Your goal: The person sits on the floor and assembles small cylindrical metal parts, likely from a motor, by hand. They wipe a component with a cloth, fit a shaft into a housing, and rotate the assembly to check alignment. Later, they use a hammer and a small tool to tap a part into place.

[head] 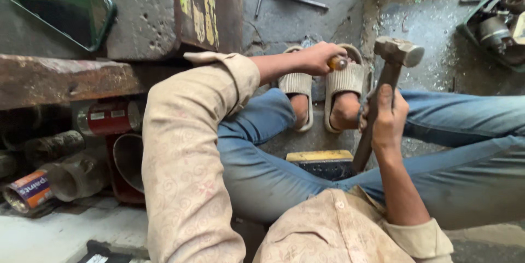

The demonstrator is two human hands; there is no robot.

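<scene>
Hands are working apart: the left hand is gripping a short tool with an orange-brown handle, held over the sandalled feet on the floor; the right hand is clamping the hammer shaft. Hammer's long axis is running upward, its head lying just right of the tool.

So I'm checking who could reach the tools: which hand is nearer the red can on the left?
Left. The left hand, gripping an orange-handled tool over the sandals, sits closer to the red can; the right hand, holding the hammer, is farther away.
</scene>
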